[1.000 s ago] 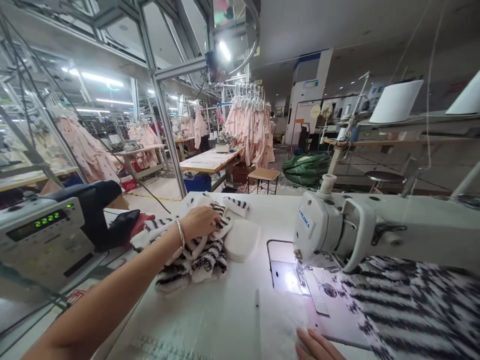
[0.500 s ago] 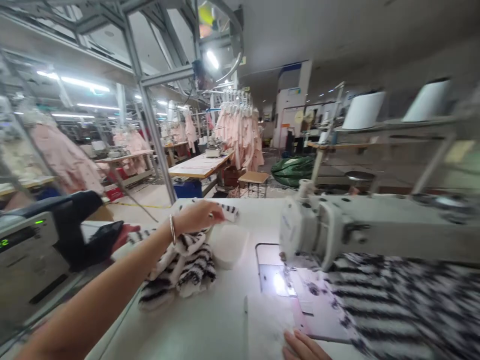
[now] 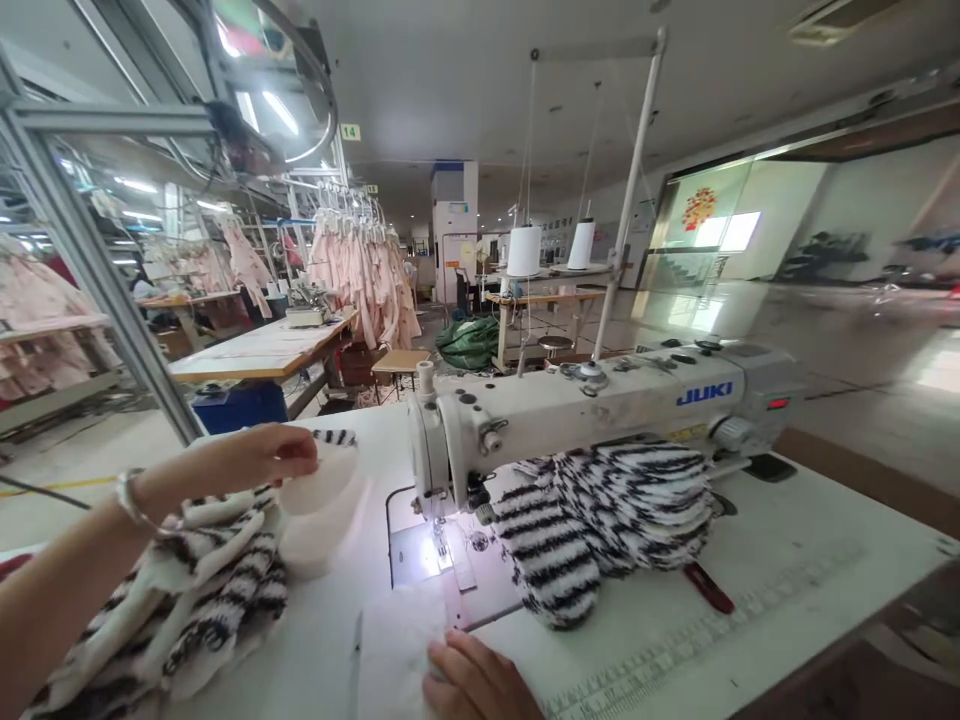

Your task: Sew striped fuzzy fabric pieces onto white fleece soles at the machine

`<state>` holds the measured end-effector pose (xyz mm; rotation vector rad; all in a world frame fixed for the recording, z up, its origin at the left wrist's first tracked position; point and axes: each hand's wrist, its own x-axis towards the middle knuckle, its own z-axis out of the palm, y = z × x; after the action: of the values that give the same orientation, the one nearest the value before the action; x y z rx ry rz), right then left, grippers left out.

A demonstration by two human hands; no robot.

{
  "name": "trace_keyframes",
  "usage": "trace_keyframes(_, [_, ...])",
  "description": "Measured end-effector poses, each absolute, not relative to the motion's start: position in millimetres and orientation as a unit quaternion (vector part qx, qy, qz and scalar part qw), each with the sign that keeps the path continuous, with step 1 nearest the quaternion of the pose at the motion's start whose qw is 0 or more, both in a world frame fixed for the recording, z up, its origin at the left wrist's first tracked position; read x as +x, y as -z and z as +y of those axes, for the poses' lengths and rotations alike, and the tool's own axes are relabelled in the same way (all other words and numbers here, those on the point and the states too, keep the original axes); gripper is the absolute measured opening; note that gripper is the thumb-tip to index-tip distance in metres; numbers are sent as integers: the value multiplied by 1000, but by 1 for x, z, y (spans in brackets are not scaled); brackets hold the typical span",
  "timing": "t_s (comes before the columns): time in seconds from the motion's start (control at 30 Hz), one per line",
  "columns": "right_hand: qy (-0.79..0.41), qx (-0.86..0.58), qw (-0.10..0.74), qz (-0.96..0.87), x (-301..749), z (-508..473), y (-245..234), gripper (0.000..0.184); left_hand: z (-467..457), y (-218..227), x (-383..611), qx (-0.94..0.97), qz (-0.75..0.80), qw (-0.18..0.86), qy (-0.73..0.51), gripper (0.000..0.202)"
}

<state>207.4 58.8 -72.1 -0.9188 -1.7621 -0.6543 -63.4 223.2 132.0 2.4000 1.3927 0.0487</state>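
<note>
My left hand (image 3: 289,455), with a bangle at its wrist, pinches the top of a thin white rounded fabric piece (image 3: 319,515). Below and beside it lies a heap of black-and-white striped plush fabric (image 3: 217,590). Near the front of the table, my right hand (image 3: 480,675) rests with its fingers flat on another white fabric piece (image 3: 401,640); its thumb is hidden. The lit needle area of a sewing machine (image 3: 439,545) is just beyond that hand. Stacked striped plush pieces (image 3: 600,510) lie under the machine arm.
The sewing machine's arm (image 3: 570,400) spans the table (image 3: 810,580), which carries a printed ruler (image 3: 630,680). A dark red strip (image 3: 709,588) lies by the plush stack. Thread cones (image 3: 523,250) stand behind. A metal frame post (image 3: 112,240) rises at the left; pink garments (image 3: 367,280) hang beyond.
The view has swung right, showing the whole machine. Under my left hand, the white piece appears slightly lifted and its edge is blurred. My right hand stays on the other white piece.
</note>
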Motion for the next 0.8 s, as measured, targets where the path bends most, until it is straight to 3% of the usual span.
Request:
trace_keyframes(0.13, [211, -385, 430, -789, 221, 39, 44, 30, 170, -146, -40, 861, 451, 235, -14, 33])
trace_keyframes(0.2, [163, -400, 384, -816, 234, 25, 23, 23, 134, -134, -24, 856, 468, 218, -24, 27])
trace_keyframes(0.3, [87, -456, 307, -831, 254, 8, -2, 29, 88, -100, -2, 857, 467, 215, -4, 13])
trace_keyframes(0.4, [45, -473, 312, -823, 265, -3, -5, 26, 69, -69, 5, 840, 488, 238, 15, 13])
trace_keyframes(0.6, [-11, -443, 351, -825, 241, -9, 5, 20, 82, -50, -4, 823, 520, 198, -116, 17])
trace_keyframes(0.8, [-9, -519, 367, -771, 212, 2, 19, 22, 85, -32, 6, 837, 493, 222, -90, 21])
